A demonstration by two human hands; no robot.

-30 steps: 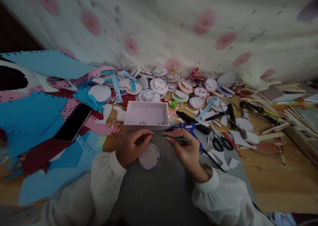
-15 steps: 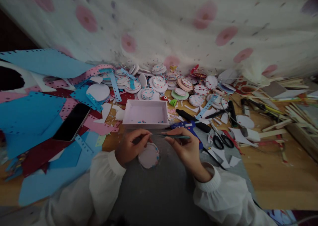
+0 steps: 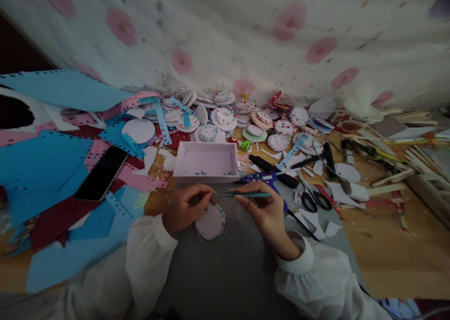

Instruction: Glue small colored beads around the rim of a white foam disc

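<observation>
1. Far left on the counter (image 3: 386, 259) I see blue paper sheets (image 3: 42, 163) with punched edges, mixed with pink and dark red offcuts.
2. A black phone (image 3: 101, 173) lies face up on those sheets, well apart from both hands.
3. My left hand (image 3: 184, 210) rests at the near edge of the grey mat (image 3: 225, 273). Its grip is curled in, fingertips pinched together just above the white disc (image 3: 210, 222); whether anything sits between them is too small to tell.
4. The white disc lies flat on the mat between my hands, under the left fingers, with small coloured dots along its right rim.
5. Just behind the hands stands a shallow white tray (image 3: 206, 163), with a few dots loose along its front wall.
6. Further back, stacks of finished dotted discs (image 3: 225, 116) line the foot of the flowered curtain (image 3: 246, 34).
7. My right hand (image 3: 269, 212) has its grip closed on teal tweezers (image 3: 242, 195), held level, the tips pointing left toward the left fingertips.
8. A blue glue gun (image 3: 263, 178) lies just behind the right hand.
9. Black-handled scissors (image 3: 314, 200) lie to the right, near paper scraps and wooden sticks (image 3: 390, 189).
</observation>
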